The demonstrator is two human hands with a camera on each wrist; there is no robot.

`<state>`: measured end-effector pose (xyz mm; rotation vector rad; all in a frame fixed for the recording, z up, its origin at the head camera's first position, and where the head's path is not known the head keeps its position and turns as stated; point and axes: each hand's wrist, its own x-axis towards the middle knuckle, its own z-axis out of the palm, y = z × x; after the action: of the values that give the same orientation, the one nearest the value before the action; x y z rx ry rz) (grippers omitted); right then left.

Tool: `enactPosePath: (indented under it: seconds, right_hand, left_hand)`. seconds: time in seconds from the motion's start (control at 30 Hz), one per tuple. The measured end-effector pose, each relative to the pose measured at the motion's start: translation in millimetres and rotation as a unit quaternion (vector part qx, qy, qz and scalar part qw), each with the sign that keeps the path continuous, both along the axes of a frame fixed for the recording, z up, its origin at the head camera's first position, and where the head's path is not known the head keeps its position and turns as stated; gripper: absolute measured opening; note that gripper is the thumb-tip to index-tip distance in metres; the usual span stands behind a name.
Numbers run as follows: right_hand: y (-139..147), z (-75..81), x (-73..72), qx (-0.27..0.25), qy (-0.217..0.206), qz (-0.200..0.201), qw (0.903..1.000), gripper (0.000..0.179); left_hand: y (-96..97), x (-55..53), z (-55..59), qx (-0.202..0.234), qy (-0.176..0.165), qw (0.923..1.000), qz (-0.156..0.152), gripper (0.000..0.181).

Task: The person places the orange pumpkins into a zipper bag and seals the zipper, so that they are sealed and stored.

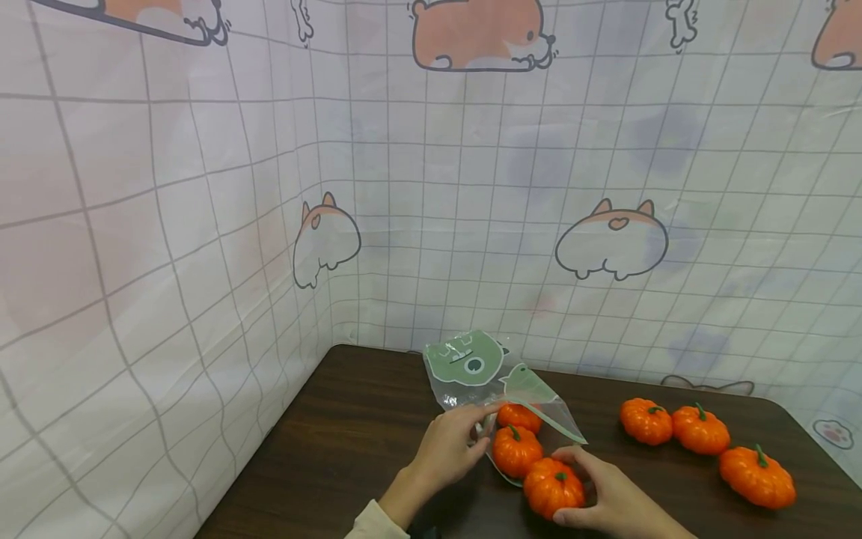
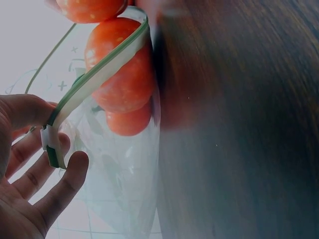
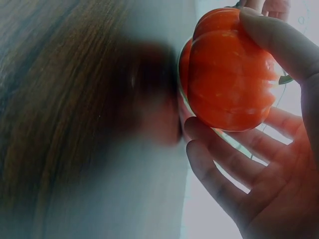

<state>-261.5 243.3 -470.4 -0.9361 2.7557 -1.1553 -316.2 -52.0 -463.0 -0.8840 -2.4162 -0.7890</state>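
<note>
A clear zip bag [image 1: 471,361] with green cartoon prints lies on its side in the head view, its mouth towards me. Two small orange toy pumpkins are in it, one nearer the mouth [image 1: 516,454] and one deeper [image 1: 519,418]. My left hand [image 1: 446,446] pinches the bag's green zip edge [image 2: 94,73] near a white slider [image 2: 46,138], holding the mouth apart. At the opening, my right hand [image 1: 609,490] grips another orange pumpkin [image 1: 554,488] between thumb and fingers. This pumpkin overlaps the bag's rim in the right wrist view.
Three more orange pumpkins stand on the right of the dark wooden table [image 1: 323,442]: one at the left [image 1: 645,422], one in the middle [image 1: 700,430] and one nearer me [image 1: 757,477]. A cloth wall [image 1: 458,262] with cartoon dogs borders the table behind and at left.
</note>
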Motion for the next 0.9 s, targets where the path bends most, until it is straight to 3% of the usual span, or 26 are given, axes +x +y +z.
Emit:
enactPosePath:
  seconds: [0.5,0.73,0.9]
  right_hand:
    - [-16,5.2,-2.8,0.035,0.040,-0.059,0.9968,0.068]
    - [-26,6.4,-7.5,0.056,0.007,-0.101,0.9933,0.075]
    - [-32,5.6,-8.8,0.070,0.006,-0.131,0.9889,0.078]
  left_hand:
    - [1.2,2.1,1.0,-0.001,-0.018,0.9998,-0.003,0.053]
    - [1.1,1.5,0.6,0.004,-0.012,0.9999,-0.006,0.057]
    - [1.7,2.1,1.3,0.003,-0.015,0.9999,-0.006,0.057]
